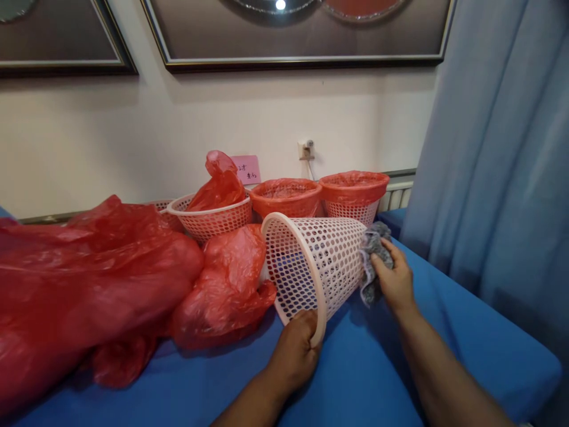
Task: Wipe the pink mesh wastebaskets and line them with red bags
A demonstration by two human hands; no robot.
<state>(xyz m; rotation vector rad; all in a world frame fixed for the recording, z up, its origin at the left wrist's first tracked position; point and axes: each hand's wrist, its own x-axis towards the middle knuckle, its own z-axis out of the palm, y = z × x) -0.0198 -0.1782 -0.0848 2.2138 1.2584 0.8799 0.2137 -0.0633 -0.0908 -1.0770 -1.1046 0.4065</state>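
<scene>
A pale pink perforated plastic wastebasket [340,249] lies tipped on its side in the air over the blue-covered table, its mouth toward the lower left. My left hand [299,350] is closed around the bottom of its rim, with some fingers hidden inside the mouth. At the basket's base, my right hand [395,276] grips a grey cloth [374,261] and presses it against the base. Just left of the basket's mouth sits a crumpled red plastic bag [224,290].
Behind stand two wastebaskets lined with red bags, a left one [284,201] and a right one [354,193], plus another basket [213,219] holding a loose bag. A large heap of red plastic [89,279] covers the table's left. A blue curtain [493,148] hangs at right.
</scene>
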